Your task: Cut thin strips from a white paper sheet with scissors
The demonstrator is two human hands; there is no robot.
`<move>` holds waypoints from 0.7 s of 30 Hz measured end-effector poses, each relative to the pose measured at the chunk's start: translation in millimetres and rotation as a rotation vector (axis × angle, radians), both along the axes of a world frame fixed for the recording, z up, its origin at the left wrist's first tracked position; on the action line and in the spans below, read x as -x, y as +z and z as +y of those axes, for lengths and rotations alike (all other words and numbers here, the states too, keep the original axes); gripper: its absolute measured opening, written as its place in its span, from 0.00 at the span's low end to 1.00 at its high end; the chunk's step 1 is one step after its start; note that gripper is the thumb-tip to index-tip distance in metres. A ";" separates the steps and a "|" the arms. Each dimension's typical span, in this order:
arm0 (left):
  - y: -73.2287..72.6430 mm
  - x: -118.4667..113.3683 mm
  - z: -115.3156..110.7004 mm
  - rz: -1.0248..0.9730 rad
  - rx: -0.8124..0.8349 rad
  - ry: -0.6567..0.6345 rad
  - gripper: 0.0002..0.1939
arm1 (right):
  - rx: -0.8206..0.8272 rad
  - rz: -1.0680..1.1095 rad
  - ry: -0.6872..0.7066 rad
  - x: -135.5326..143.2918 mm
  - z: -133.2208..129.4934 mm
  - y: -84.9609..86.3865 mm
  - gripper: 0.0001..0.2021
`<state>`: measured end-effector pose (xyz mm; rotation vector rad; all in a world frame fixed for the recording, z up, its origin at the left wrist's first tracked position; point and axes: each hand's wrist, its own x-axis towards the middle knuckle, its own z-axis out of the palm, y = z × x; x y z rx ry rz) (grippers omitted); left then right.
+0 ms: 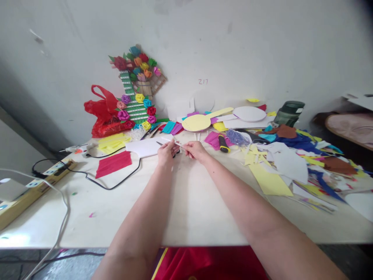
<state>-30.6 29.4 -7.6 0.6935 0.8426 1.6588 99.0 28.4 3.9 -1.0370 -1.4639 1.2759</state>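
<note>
1. The left hand (167, 152) is closed, fingers curled round dark-handled scissors with a pointed grey blade (159, 143) and gripping one end of a thin white strip (177, 143).
2. The right hand (194, 150) pinches the strip's other end, fingertips together; the strip spans the short gap between both hands, above the pale table (201, 210).
3. A flat white sheet with a curved edge (142, 147) lies just beside the left hand.
4. Beyond the right hand lie a yellow-and-black cylindrical tool (223, 144) and a yellow oval paper piece with a handle (196, 122).
</note>
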 end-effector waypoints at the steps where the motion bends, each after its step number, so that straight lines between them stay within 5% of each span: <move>1: -0.3 -0.5 -0.3 0.012 0.001 -0.005 0.12 | 0.005 0.004 0.005 -0.3 0.2 -0.2 0.07; 15: 4.7 -1.5 -3.1 -0.021 -0.012 0.044 0.09 | 0.265 0.151 0.117 -2.0 -4.9 11.0 0.05; 21: 6.6 -2.1 -4.4 -0.009 0.010 0.098 0.10 | 0.249 0.154 0.124 -2.5 -3.3 5.9 0.09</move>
